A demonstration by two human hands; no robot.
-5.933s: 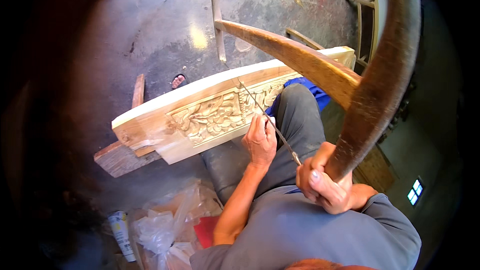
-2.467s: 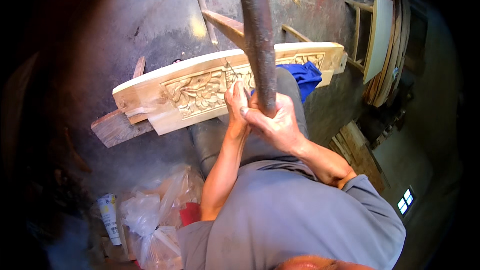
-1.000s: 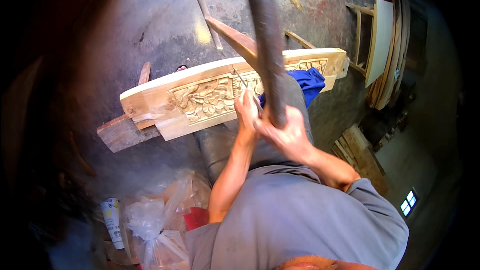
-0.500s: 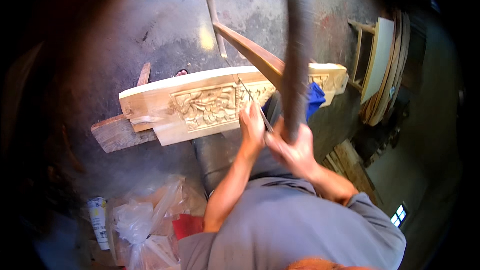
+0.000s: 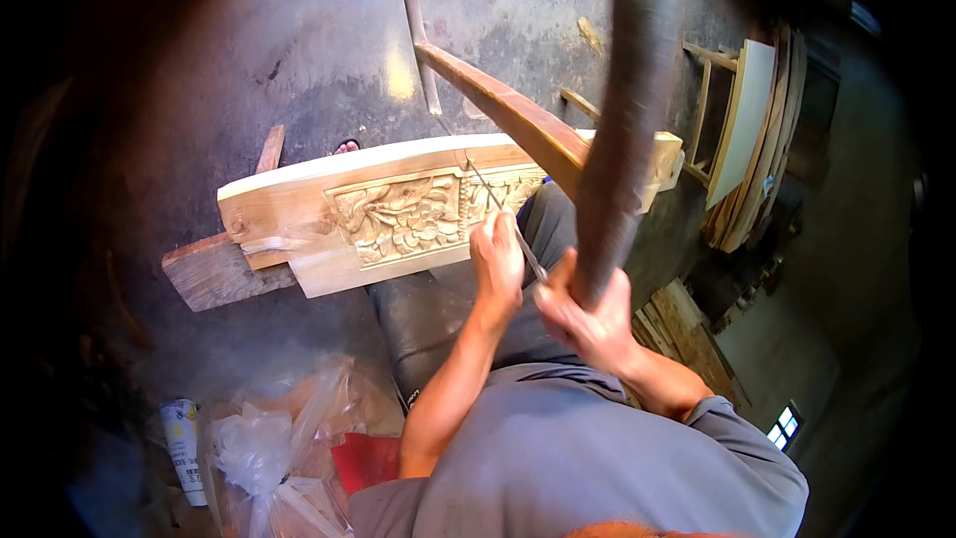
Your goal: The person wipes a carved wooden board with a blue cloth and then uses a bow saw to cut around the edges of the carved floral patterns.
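A pale wooden board [image 5: 279, 204] with a carved relief panel [image 5: 403, 219] lies across in front of me, by my legs. My right hand [image 5: 593, 324] grips the lower end of the dark upright arm of a wooden-framed bow saw [image 5: 498, 100]. The saw's thin blade [image 5: 486, 186] slants from the far end piece over the board's top edge, by a small notch, down to my right hand. My left hand [image 5: 498, 264] is closed, fingers curled against the blade just this side of the carving. Its fingertips are partly hidden.
A weathered plank [image 5: 224, 274] sits beneath the board's left end. Clear plastic bags [image 5: 259, 458] and a white-and-yellow tube [image 5: 183, 453] lie at lower left. Curved boards [image 5: 747, 139] stand at right, with wood offcuts [image 5: 687, 334] below them. A foot [image 5: 347, 146] shows beyond the board.
The saw's near arm has moved right in the view and tilts more, while the board appears slightly farther left. A blue cloth behind the saw arm is now mostly hidden. Both hands keep their hold.
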